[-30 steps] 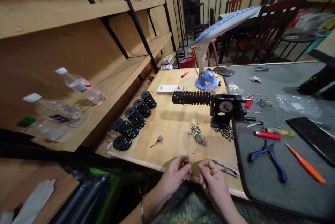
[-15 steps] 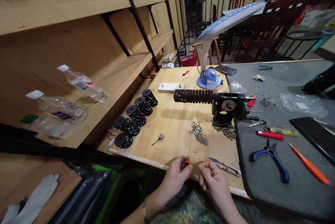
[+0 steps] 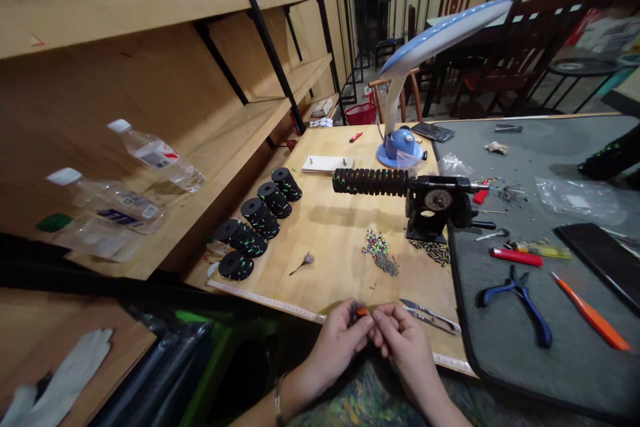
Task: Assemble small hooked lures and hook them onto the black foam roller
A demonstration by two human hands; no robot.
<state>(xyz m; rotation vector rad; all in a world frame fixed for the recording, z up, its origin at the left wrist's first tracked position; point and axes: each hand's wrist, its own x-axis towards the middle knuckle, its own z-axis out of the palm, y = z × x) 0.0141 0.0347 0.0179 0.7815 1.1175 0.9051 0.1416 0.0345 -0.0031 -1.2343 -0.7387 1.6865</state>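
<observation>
My left hand (image 3: pixel 345 334) is closed at the table's front edge around a small dark bundle with an orange part (image 3: pixel 361 312), too small to name. Fingertips of my right hand (image 3: pixel 400 334) are pinched together and meet the left fingers beside that bundle; whatever they hold is too fine to make out. Just beyond my hands are a pile of coloured beads (image 3: pixel 375 242) and a pile of small grey pieces (image 3: pixel 387 265). Thread snips (image 3: pixel 430 317) lie close to my right hand. A small grey tuft on a thin stem (image 3: pixel 303 262) rests to the left.
Black foam spools (image 3: pixel 260 217) line the left side. A black winding device (image 3: pixel 430 207) carries a row of black foam discs (image 3: pixel 370 182). Behind it stands a blue lamp (image 3: pixel 400 145). On the grey mat (image 3: pixel 470 307) lie blue pliers (image 3: pixel 520 300), an orange pointed tool (image 3: pixel 593 314) and a red lighter (image 3: pixel 516 257).
My right hand has moved left, so its fingertips now meet my left hand. The left hand has shifted slightly right; the things on the table stay put.
</observation>
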